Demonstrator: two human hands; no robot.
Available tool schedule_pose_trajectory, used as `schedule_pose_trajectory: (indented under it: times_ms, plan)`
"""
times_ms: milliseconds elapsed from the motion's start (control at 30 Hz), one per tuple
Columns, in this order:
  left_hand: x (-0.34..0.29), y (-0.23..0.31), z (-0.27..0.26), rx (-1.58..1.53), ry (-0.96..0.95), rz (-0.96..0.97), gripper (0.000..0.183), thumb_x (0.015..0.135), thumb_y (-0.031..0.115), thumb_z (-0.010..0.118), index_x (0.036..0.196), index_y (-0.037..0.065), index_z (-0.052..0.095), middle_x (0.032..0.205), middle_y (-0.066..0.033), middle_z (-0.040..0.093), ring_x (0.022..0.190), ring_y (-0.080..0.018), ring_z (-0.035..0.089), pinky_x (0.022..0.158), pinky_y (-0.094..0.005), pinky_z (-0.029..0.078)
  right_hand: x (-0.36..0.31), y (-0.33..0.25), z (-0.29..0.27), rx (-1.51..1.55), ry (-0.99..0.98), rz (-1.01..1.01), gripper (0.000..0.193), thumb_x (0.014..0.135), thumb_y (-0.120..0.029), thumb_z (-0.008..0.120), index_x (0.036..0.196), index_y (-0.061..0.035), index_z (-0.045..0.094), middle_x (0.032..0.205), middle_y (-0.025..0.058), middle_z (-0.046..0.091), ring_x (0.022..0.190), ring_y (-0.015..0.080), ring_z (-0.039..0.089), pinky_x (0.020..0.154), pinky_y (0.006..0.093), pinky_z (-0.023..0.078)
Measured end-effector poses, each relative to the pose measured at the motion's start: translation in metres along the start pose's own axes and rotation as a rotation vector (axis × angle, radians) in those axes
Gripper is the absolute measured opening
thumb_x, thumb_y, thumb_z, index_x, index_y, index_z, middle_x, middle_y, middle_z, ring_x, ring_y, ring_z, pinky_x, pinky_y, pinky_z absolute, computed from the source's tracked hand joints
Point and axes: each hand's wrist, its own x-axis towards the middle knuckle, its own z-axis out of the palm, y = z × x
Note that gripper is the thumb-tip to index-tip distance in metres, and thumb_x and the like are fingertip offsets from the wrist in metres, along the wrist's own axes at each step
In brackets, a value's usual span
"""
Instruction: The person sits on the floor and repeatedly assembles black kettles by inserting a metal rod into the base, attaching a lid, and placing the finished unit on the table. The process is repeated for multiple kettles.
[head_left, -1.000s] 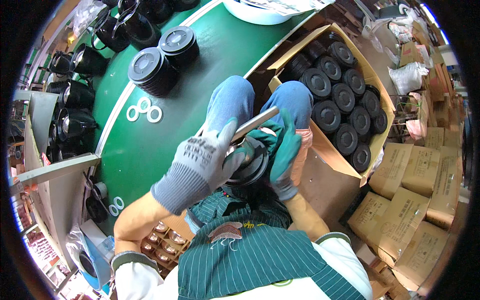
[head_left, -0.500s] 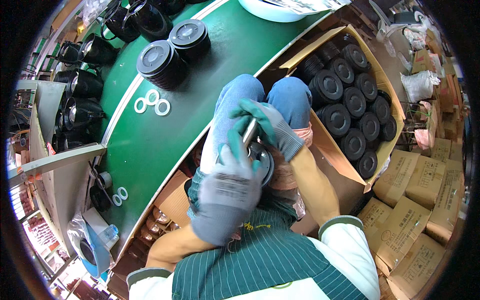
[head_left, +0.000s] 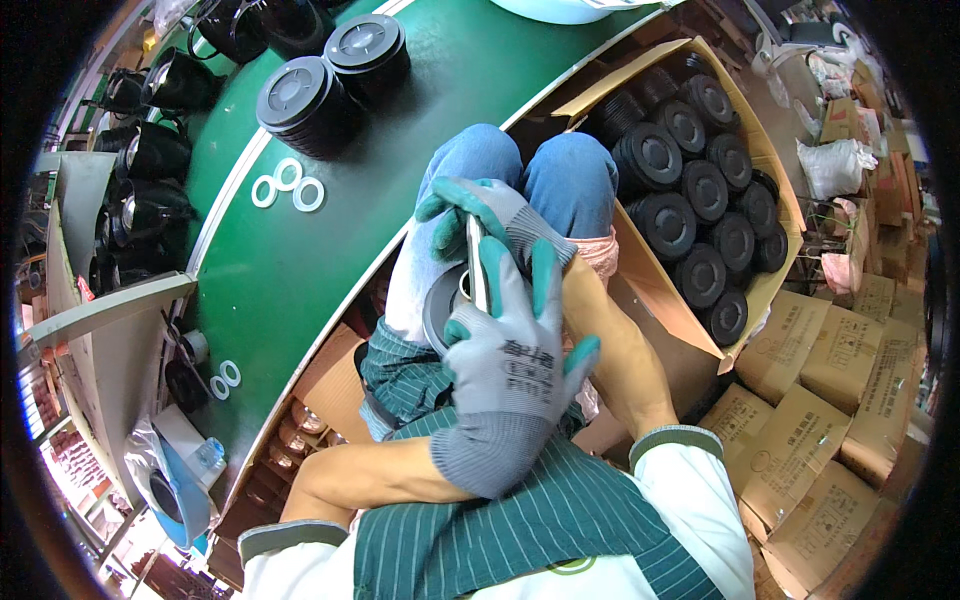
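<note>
In my lap lies a round black lid-like part [head_left: 436, 308], largely hidden under my hands. A narrow, shiny metal bar [head_left: 477, 265] stands over it, beside a small metal ring at the part's middle. My gloved right hand [head_left: 490, 212] is closed round the bar's upper end. Below it my gloved left hand [head_left: 512, 365] has its fingers stretched and spread, with the index finger lying along the bar and the thumb close to the round part. Both gloves are grey with green fingertips. Whatever sits under my left palm is hidden.
On the green table [head_left: 290, 260] stand two stacks of black lids [head_left: 300, 95], several white rings [head_left: 308, 194] and black kettle-like pots [head_left: 155, 150]. An open carton [head_left: 745, 355] full of black lids is at my right, with closed cartons [head_left: 800, 430] beyond. A light-blue basin [head_left: 555, 10] sits at the far edge.
My left hand has shifted right and spread its fingers. The right hand has moved left with the metal bar, which is now more upright. The round part also shows further left.
</note>
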Motion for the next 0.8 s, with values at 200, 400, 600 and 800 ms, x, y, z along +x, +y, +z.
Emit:
schedule_pose_trajectory:
  times_ms: [200, 400, 600, 800]
  plan:
    - [-0.006, -0.079, 0.007, -0.459, 0.179, 0.18, 0.105, 0.089, 0.063, 0.07, 0.16, -0.003, 0.028, 0.158, -0.0359, 0.033, 0.139, -0.0545, 0.046, 0.107, -0.0539, 0.049, -0.007, 0.03, 0.001, 0.051, 0.257, 0.071, 0.031, 0.107, -0.029, 0.055, 0.116, -0.0033, 0.07, 0.103, 0.012, 0.075, 0.089, 0.0204, 0.075, 0.08, 0.0333, 0.061]
    - [-0.016, -0.055, 0.004, -0.169, 0.132, 0.178, 0.12, 0.08, 0.078, 0.066, 0.162, -0.001, 0.029, 0.16, -0.0343, 0.034, 0.112, -0.0458, 0.06, 0.095, -0.05, 0.054, 0.011, 0.028, 0.011, -0.282, 0.132, -0.259, 0.034, 0.109, -0.031, 0.051, 0.113, -0.0037, 0.071, 0.103, 0.0143, 0.078, 0.092, 0.0204, 0.076, 0.081, 0.0313, 0.059]
    - [-0.006, -0.007, 0.002, 0.002, 0.009, 0.067, 0.108, 0.078, 0.071, 0.075, 0.163, 0.019, 0.036, 0.162, -0.0247, 0.035, 0.106, -0.0408, 0.06, 0.085, -0.0523, 0.056, 0.004, 0.023, 0.004, 0.294, -0.053, -0.016, 0.039, 0.108, -0.035, 0.051, 0.114, -0.0014, 0.07, 0.1, 0.0149, 0.077, 0.09, 0.0207, 0.075, 0.083, 0.0353, 0.059]
    - [0.004, -0.097, 0.029, -0.459, 0.372, 0.297, 0.103, 0.084, 0.057, 0.074, 0.159, -0.002, 0.034, 0.149, -0.033, 0.048, 0.131, -0.0463, 0.058, 0.099, -0.0482, 0.054, -0.048, 0.02, -0.005, 0.238, 0.248, -0.137, 0.042, 0.109, -0.036, 0.054, 0.121, 0.0028, 0.065, 0.109, 0.0182, 0.074, 0.098, 0.0267, 0.075, 0.085, 0.0398, 0.063]
